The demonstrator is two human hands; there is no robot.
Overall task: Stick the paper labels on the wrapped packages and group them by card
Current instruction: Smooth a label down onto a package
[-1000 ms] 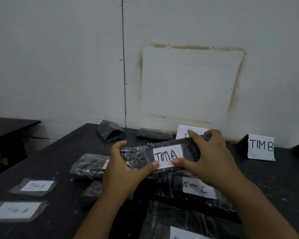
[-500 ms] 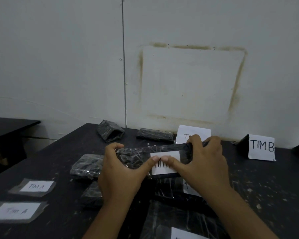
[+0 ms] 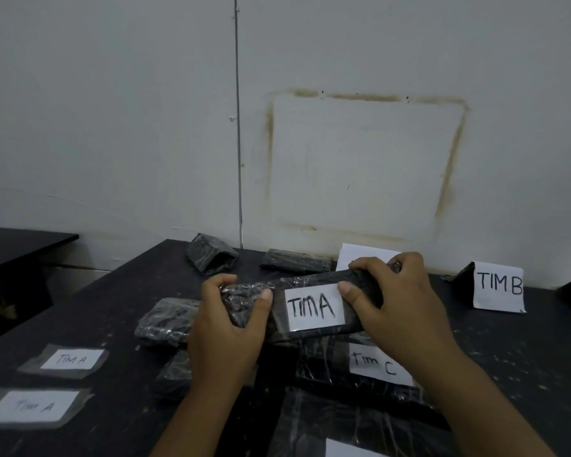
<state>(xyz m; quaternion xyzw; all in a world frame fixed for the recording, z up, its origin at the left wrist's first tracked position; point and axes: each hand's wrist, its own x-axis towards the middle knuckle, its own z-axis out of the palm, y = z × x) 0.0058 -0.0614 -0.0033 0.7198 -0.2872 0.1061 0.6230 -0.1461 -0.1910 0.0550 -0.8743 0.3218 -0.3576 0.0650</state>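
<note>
I hold a long black wrapped package (image 3: 360, 285) above the table with both hands. My left hand (image 3: 228, 324) grips its left end, my right hand (image 3: 396, 305) its right end, thumbs at either side of its white "TIM A" label (image 3: 314, 306). Beneath it lies a package labelled "TIM C" (image 3: 376, 366). Two loose "TIM A" labels (image 3: 68, 359) (image 3: 33, 406) lie flat at the left. A standing "TIM B" card (image 3: 498, 286) is at the right; another card (image 3: 353, 257) stands half hidden behind my right hand.
Other black wrapped packages lie on the dark table (image 3: 112, 308): two near the wall (image 3: 211, 257) (image 3: 294, 260), one left of my hands (image 3: 165, 321), one at the bottom edge (image 3: 343, 437). A second dark table (image 3: 14, 245) stands at the far left. The wall is close behind.
My thumbs met over the label half a second ago and have now slid apart to its edges, uncovering the whole "TIM A" text. The package stays held in both hands.
</note>
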